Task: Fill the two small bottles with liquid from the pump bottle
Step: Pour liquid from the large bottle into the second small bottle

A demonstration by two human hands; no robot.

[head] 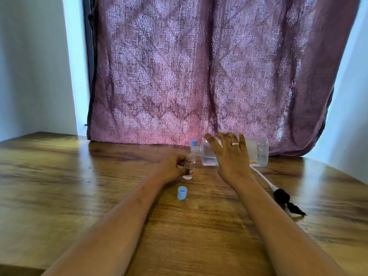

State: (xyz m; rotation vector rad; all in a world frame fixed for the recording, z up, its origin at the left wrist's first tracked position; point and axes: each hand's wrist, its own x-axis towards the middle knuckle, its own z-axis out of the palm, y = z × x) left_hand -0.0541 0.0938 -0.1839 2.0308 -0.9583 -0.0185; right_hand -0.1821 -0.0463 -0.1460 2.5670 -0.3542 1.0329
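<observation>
Gripping pump bottle (256, 152), right fingers (227, 150) spread | left fingers (180, 159) pinching small bottle (188, 176) | near table's (79, 176) far edge

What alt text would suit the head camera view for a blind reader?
A person's right hand tips a large clear bottle on its side, neck above a small open bottle that the left hand grips on a wooden table. A loose blue cap, the detached pump head and a second, capped small bottle are nearby.

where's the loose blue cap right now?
Head view: the small light-blue plastic cap lies loose on the wooden table, near centre, just nearer the camera than the left hand gripping the small clear bottle.
</observation>
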